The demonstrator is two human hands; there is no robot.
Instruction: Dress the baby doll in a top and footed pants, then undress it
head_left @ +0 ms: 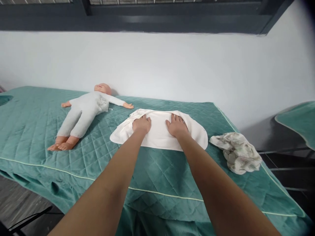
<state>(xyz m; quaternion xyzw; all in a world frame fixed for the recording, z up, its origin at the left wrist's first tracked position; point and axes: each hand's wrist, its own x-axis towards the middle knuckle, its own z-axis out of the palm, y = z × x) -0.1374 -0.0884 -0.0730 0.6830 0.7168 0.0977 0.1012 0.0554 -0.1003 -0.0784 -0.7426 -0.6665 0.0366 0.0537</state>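
1. The teal quilted cover (31, 124) bears three things: a white cloth (158, 136) near the middle, a doll (85, 113) and a crumpled patterned cloth (237, 152).
2. The white cloth lies spread flat with rounded ends and a raised fold along its far edge, close to the wall (197, 65).
3. The left hand (142, 125) rests palm down on the cloth's left part. Its fingers (145, 118) are stretched out and close together, pointing to 12 o'clock, and their tips reach the far fold. They grasp nothing.
4. The right hand (176, 126) lies palm down on the cloth's right part. Its fingers (177, 118) are slightly spread, pointing to 12 o'clock, and press on the fabric without closing round it.
5. The two hands lie side by side, apart, with a bare strip of cloth between them.
6. From the white cloth, the doll lies at 9 to 10 o'clock, on its back in a pale suit, arms out, head towards the wall. Its near hand is just beside the cloth's far left edge.
7. The crumpled patterned cloth sits at 4 o'clock, near the cover's right edge and apart from the white cloth.
8. A second teal surface (299, 121) shows at 3 o'clock, well apart.
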